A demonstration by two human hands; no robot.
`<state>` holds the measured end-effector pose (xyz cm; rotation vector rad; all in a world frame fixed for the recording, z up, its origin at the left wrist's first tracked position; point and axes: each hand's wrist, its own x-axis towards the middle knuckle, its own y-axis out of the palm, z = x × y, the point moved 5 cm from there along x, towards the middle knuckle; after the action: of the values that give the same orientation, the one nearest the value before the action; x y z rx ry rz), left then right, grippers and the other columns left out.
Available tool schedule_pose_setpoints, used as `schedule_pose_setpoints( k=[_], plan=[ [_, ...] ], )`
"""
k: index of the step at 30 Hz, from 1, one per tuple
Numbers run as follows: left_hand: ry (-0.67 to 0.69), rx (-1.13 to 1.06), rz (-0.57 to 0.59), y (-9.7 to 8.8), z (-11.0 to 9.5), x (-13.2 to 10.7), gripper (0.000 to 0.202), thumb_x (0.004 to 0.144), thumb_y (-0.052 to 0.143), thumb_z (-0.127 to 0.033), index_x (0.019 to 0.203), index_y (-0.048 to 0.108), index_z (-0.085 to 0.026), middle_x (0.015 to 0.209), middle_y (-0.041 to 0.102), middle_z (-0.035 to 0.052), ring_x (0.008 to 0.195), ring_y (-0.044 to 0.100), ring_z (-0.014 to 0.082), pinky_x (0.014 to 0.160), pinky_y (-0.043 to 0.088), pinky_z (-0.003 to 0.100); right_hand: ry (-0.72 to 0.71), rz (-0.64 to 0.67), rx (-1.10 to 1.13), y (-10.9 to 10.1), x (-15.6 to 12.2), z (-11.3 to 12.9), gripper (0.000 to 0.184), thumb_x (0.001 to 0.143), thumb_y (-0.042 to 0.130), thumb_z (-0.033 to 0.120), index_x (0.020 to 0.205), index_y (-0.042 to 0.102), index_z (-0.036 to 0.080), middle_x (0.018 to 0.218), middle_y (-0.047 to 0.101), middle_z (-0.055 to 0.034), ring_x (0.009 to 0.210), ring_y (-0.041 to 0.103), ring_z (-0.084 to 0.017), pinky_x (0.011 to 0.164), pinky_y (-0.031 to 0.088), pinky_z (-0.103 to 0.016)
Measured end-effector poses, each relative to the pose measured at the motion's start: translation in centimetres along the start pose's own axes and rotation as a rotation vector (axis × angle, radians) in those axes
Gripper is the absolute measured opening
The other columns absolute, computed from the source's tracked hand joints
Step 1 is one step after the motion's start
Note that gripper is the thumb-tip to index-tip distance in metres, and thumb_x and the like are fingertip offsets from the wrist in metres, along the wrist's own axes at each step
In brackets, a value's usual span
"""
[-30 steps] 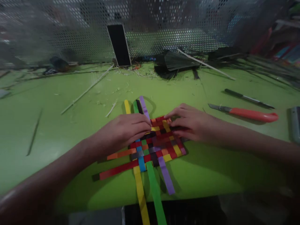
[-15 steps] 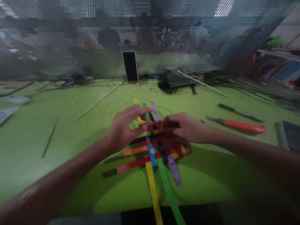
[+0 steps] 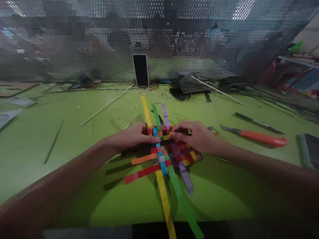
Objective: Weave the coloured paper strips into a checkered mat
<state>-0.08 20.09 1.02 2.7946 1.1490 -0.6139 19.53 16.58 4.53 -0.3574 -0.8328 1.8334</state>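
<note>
while the left hand (image 3: 136,137) bears on the left edge of a flat, checkered mat (image 3: 178,153) woven from bright, ribbon-like strips, the right hand (image 3: 199,136) works over its upper right part. the mat lies on a glossy lime-green table (image 3: 30,132), in front of the person and between the two hands. the left fingers are bent inward with the thumb laid across the top, closed on the mat's edge beside a short black strip (image 3: 167,142), probably to keep the weave from sliding. the right thumb and forefinger come together by a small yellow piece of the weave; whether they grip it or only press on it cannot be told. a long yellow strip (image 3: 163,199) and a long green strip (image 3: 183,202) run out over the near edge of the table, seemingly left long because their ends are unwoven, while an orange strip (image 3: 143,160) and a red strip (image 3: 142,173) stick out to the left, casting shadows. to the right, a craft knife with an orange-red handle (image 3: 261,137) and a slim black-and-grey pen-like tool (image 3: 259,123) lie near each other, apart from the mat, perhaps so that they stay within reach without crowding the fingers.
</note>
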Motion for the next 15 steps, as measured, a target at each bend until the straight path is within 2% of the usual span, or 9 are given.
schedule_pose_setpoints(
  k=[4, 6, 10, 15],
  plan=[
    [0.032, 0.022, -0.051, 0.3, 0.0, 0.1, 0.037, 0.070, 0.085, -0.038, 0.099, 0.075, -0.017, 0.099, 0.079, 0.0047, 0.086, 0.073, 0.0214, 0.083, 0.060, 0.034, 0.088, -0.095, 0.069, 0.2, -0.2, -0.9, 0.026, 0.091, 0.069, 0.043, 0.083, 0.075, 0.018, 0.082, 0.075, -0.0038, 0.073, 0.065, -0.017, 0.065, 0.047, -0.029],
    [0.050, 0.042, -0.052, 0.3, 0.0, 0.1, 0.034, 0.072, 0.083, -0.037, 0.097, 0.075, -0.017, 0.101, 0.079, 0.0053, 0.090, 0.074, 0.0228, 0.086, 0.060, 0.035, 0.125, -0.129, 0.079, 0.4, -0.3, -1.3, 0.026, 0.089, 0.071, 0.043, 0.079, 0.074, 0.018, 0.076, 0.073, -0.0033, 0.067, 0.061, -0.015, 0.059, 0.044, -0.028],
    [0.070, 0.055, -0.042, 0.4, -0.1, 0.0, 0.032, 0.073, 0.082, -0.036, 0.099, 0.075, -0.017, 0.102, 0.078, 0.0053, 0.093, 0.074, 0.0248, 0.088, 0.060, 0.038, 0.160, -0.123, 0.069, 0.6, -0.4, -1.2, 0.022, 0.086, 0.072, 0.037, 0.076, 0.070, 0.018, 0.073, 0.071, -0.0033, 0.064, 0.059, -0.015, 0.057, 0.044, -0.028],
    [0.106, 0.053, -0.044, 0.6, -0.3, 0.0, 0.028, 0.073, 0.083, -0.034, 0.095, 0.076, -0.018, 0.098, 0.079, 0.0040, 0.087, 0.073, 0.0225, 0.083, 0.060, 0.035, 0.226, -0.087, 0.032, 0.4, -0.3, -0.8, 0.019, 0.084, 0.071, 0.033, 0.073, 0.069, 0.018, 0.072, 0.071, -0.0033, 0.066, 0.061, -0.016, 0.060, 0.046, -0.030]
  ],
)
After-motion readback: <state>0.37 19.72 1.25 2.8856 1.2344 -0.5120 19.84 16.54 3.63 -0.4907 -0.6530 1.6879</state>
